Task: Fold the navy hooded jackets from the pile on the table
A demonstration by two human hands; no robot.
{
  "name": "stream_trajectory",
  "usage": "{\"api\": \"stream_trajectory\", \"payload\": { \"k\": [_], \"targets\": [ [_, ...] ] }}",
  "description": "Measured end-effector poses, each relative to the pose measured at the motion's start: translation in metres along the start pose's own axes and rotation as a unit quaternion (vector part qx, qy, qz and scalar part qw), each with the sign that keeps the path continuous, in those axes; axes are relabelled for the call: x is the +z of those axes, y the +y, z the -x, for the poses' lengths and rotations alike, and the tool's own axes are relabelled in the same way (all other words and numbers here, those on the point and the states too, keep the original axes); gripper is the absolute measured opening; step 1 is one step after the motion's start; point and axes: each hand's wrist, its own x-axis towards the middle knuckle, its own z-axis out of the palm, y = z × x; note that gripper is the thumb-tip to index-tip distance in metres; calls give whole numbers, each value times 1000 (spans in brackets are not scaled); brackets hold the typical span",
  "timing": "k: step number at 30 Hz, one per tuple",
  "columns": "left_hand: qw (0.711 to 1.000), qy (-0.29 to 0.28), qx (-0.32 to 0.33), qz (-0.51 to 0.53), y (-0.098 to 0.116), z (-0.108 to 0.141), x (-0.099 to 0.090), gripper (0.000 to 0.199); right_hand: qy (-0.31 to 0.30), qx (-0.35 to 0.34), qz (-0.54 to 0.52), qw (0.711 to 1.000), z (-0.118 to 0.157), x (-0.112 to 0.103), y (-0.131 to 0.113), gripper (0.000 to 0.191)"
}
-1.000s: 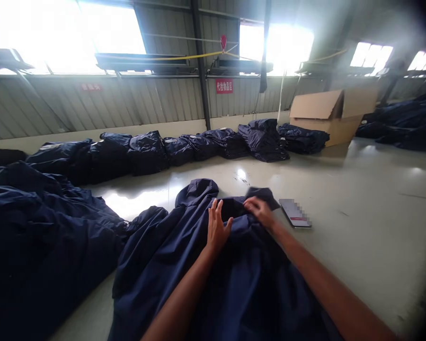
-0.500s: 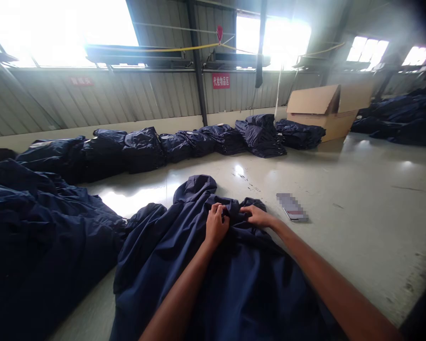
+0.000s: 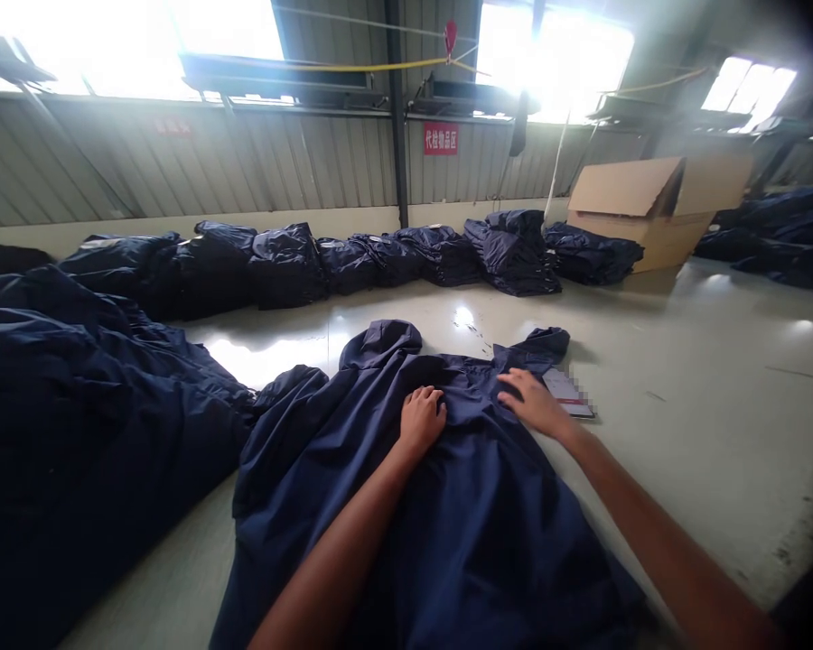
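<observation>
A navy-blue jacket (image 3: 352,469) lies spread out before me, creased. A rounded, hood-like part sticks out at its far edge, and another flap of its cloth reaches to the far right. My left hand (image 3: 424,420) rests on the upper middle of the cloth, fingers slightly bent. Over the jacket's right side is my right hand (image 3: 534,402), its fingers apart and nothing visible between them. Just beyond that hand, a flat grey-and-white item (image 3: 570,394), partly blurred out, lies on the floor. The jacket's flap and my right hand cover part of it.
On my left is a big heap of dark blue garments (image 3: 95,424), touching the jacket's edge. Stacks of folded navy garments (image 3: 288,266) line the wall. An open cardboard box (image 3: 640,203) stands at the back right, with more dark piles (image 3: 779,230) beyond. The floor (image 3: 705,406) is shiny.
My right hand has moved right, away from my left hand, and its fingers have let go of the bunched cloth. The jacket's upper right part now lies spread out, partly covering the flat item.
</observation>
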Motion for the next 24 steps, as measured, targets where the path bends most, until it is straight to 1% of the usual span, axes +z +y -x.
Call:
{"api": "stream_trajectory", "payload": {
  "k": [1,2,3,5,7,11,13,14,16,18,20,21,23,24],
  "targets": [
    [1000,-1,0,-1,0,0,1,27,-42,-29,-14,999,13,10,-6,45],
    [1000,-2,0,-1,-1,0,1,28,-69,-54,-20,996,26,19,-12,47],
    [1000,-2,-1,0,0,1,2,28,-84,-70,-18,994,38,27,-18,47],
    [1000,-1,-3,6,1,1,2,28,-89,-82,-4,993,57,37,-26,47],
    [1000,1,-2,16,2,0,0,29,-87,-84,13,993,67,40,-29,48],
    [998,20,13,54,-1,-2,-9,40,-103,-86,35,990,64,37,-29,49],
    [996,22,38,81,-5,2,-16,40,-114,-78,51,989,60,36,-29,49],
    [994,8,59,91,-7,7,-21,39,-121,-76,59,988,58,37,-29,50],
    [989,-40,107,98,-10,22,-32,36,-133,-76,69,986,54,39,-29,51],
    [982,-84,137,98,-14,46,-49,37,-140,-73,75,985,48,41,-31,53],
    [980,-116,133,97,-21,78,-77,41,-139,-68,79,985,42,42,-32,53],
    [979,-132,125,93,-27,97,-95,41,-131,-65,82,986,39,40,-33,52],
    [979,-159,104,77,-43,140,-137,45,-94,-73,92,989,38,32,-30,48],
    [981,-155,92,67,-53,165,-159,50,-68,-81,98,989,40,25,-26,46]
  ]
}}
